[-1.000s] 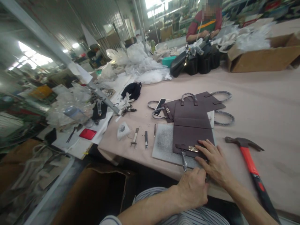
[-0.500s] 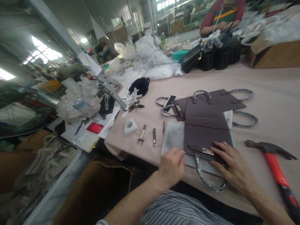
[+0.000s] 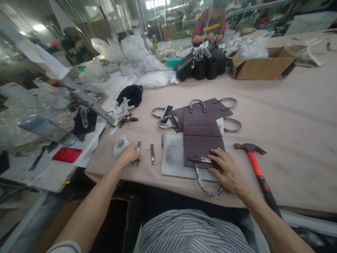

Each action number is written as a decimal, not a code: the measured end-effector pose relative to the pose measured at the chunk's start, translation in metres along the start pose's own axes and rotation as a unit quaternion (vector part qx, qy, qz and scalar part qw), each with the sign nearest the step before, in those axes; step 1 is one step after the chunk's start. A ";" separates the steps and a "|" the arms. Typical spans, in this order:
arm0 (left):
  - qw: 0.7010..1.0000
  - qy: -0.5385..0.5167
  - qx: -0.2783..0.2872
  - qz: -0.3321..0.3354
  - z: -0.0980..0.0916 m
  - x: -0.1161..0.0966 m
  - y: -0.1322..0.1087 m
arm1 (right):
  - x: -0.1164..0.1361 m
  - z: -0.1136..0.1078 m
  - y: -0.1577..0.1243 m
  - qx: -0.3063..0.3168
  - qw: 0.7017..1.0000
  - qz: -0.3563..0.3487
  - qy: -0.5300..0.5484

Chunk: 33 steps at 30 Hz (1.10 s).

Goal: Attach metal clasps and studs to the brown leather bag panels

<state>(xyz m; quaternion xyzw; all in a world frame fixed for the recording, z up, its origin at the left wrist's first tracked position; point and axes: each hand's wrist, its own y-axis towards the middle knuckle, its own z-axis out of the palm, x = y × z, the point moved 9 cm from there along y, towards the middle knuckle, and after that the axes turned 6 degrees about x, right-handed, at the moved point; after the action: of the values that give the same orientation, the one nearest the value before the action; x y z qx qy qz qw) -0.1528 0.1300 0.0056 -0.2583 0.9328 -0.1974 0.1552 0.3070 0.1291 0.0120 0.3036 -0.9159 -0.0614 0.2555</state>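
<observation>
My left hand [image 3: 128, 155] has its fingers curled over the middle of a slim metal tool with a pale handle [image 3: 138, 144], beside a small white plastic bag [image 3: 118, 142] of tiny parts. My right hand [image 3: 228, 170] lies with fingers spread on the lower right of a dark brown leather bag panel [image 3: 202, 144], next to its metal clasp [image 3: 205, 160]. A plastic-wrapped handle [image 3: 207, 189] loops from the panel over the table edge. Under the panel is a grey-white slab [image 3: 172, 154]. A dark flat tool [image 3: 152, 154] and a thin punch-like rod [image 3: 162, 142] lie between my hands.
A claw hammer [image 3: 254, 163] with a red and black handle lies to the right. More brown panels [image 3: 210, 107] with wrapped handles lie behind. Farther back are black bags [image 3: 204, 65], an open carton [image 3: 265, 66] and a co-worker [image 3: 210, 26]. A red pouch-like item [image 3: 67, 154] lies left.
My left hand has moved left from the slab's near edge to the slim metal tool. My right hand stays on the panel. The view has shifted rightward.
</observation>
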 end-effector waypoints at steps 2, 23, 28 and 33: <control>1.000 -0.021 0.013 0.008 -0.001 0.002 0.002 | 0.000 0.000 -0.001 0.010 1.000 0.007 -0.003; 0.834 -0.373 -0.160 0.374 0.050 -0.115 -0.116 | 0.013 -0.005 -0.001 0.012 1.000 0.029 -0.002; 0.818 -0.347 -0.198 0.413 0.043 -0.112 -0.125 | 0.015 -0.007 0.000 0.012 0.999 0.032 -0.012; 0.803 -0.373 -0.196 0.422 0.041 -0.119 -0.135 | 0.014 -0.005 0.000 0.026 0.999 0.041 -0.005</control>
<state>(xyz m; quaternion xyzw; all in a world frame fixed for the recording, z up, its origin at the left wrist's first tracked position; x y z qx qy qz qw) 0.0177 0.0766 0.0529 0.0824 0.8386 0.1858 0.5054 0.2997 0.1214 0.0229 0.2721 -0.9300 -0.0284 0.2453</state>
